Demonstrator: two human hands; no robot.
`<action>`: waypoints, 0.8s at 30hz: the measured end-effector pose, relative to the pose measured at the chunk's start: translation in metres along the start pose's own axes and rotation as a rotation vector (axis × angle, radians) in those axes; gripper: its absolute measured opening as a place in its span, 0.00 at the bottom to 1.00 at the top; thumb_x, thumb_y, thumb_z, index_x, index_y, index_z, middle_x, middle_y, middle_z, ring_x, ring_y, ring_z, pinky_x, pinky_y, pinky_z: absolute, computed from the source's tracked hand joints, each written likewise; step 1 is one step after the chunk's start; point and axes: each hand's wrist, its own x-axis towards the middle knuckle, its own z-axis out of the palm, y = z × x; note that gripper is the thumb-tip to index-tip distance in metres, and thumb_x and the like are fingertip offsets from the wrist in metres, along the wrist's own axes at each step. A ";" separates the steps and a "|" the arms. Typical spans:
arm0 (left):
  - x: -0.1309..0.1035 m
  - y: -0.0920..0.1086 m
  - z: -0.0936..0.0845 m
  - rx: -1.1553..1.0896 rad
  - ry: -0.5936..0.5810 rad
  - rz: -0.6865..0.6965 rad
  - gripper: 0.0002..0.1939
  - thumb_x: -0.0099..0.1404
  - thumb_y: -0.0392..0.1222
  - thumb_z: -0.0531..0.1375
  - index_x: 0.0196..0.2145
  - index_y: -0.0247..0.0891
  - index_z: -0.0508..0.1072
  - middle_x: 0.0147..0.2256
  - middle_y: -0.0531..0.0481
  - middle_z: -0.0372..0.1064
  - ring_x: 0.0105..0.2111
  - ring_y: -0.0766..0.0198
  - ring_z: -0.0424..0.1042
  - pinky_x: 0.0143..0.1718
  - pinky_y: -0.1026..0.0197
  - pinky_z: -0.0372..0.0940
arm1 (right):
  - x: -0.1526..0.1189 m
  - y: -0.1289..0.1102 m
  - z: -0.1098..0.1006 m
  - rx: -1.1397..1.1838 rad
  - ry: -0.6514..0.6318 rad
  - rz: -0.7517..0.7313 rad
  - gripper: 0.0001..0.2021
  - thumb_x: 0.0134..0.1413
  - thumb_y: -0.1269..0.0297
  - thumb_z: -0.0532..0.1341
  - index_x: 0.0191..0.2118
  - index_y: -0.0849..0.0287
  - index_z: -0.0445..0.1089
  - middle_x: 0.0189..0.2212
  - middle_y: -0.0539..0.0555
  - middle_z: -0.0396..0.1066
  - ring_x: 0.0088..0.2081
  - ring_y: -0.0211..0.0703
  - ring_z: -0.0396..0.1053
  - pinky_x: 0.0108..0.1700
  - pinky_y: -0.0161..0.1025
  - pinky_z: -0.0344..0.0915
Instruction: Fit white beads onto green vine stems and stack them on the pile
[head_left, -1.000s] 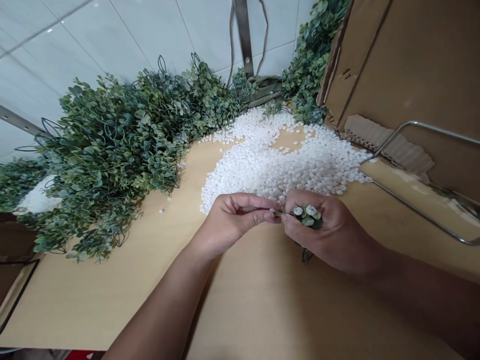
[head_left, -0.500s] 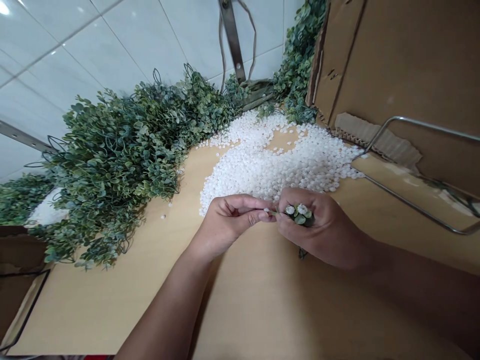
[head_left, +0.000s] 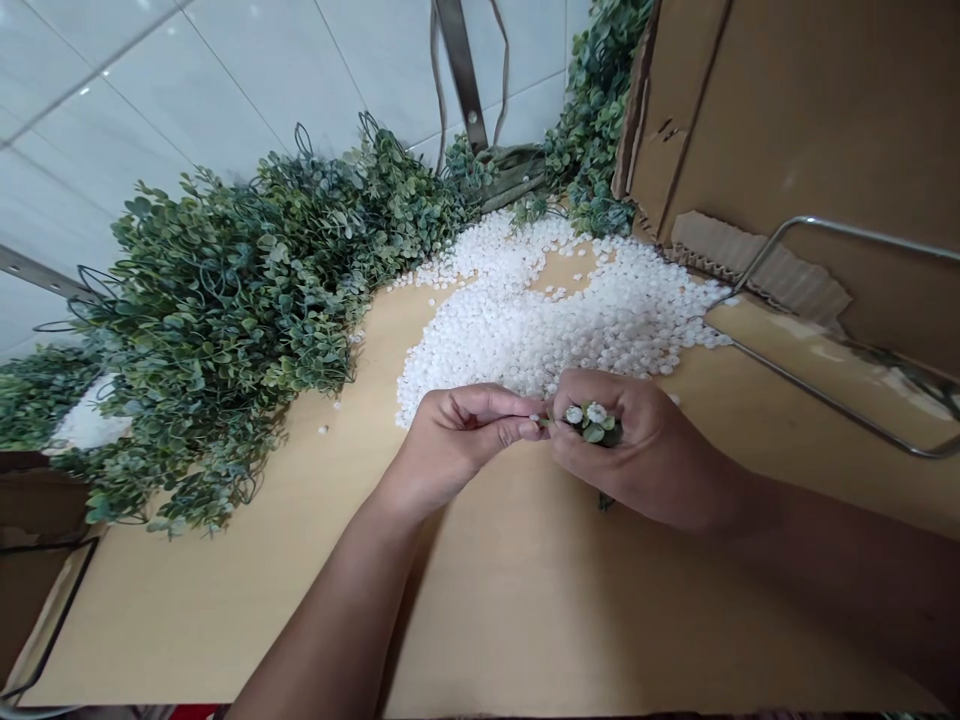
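My right hand is closed around an artificial green sprig, whose leaves and a couple of small white blossoms show in the curl of the fingers. A dark bit of the sprig sticks out below that hand. Thumb and forefinger of my left hand pinch a small white blossom piece at a thin green stem tip. Both hands' fingertips meet there, so the exact joint is hidden. Just beyond the hands lies a wide heap of small white blossom pieces.
A big pile of artificial greenery covers the table's left back, with more greenery at the back right. A cardboard box and a bent metal wire frame stand at right. Behind is a tiled wall. A second box sits at far left.
The view has tilted slightly, and the scene sits a little higher in it. Both hands keep the same hold, with only a slight shift of the right hand.
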 end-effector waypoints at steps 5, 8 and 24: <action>0.000 -0.001 0.001 0.018 0.024 -0.007 0.07 0.43 0.39 0.70 0.22 0.36 0.78 0.24 0.51 0.74 0.26 0.70 0.71 0.31 0.68 0.68 | -0.001 -0.001 0.001 0.007 -0.031 0.025 0.08 0.44 0.71 0.53 0.18 0.58 0.55 0.18 0.46 0.53 0.23 0.33 0.53 0.25 0.33 0.53; 0.001 -0.002 0.002 0.012 0.032 -0.024 0.08 0.42 0.41 0.70 0.20 0.35 0.77 0.23 0.50 0.74 0.25 0.69 0.70 0.31 0.66 0.68 | -0.001 0.000 0.001 0.011 -0.045 0.052 0.09 0.44 0.70 0.53 0.18 0.58 0.55 0.18 0.47 0.54 0.23 0.34 0.54 0.25 0.33 0.53; 0.012 -0.025 0.007 -0.292 -0.015 -0.130 0.16 0.34 0.43 0.71 0.22 0.31 0.76 0.21 0.52 0.71 0.24 0.69 0.69 0.40 0.58 0.66 | -0.001 0.013 -0.006 -0.022 -0.066 0.278 0.08 0.45 0.66 0.58 0.19 0.52 0.62 0.15 0.49 0.55 0.18 0.39 0.55 0.15 0.35 0.55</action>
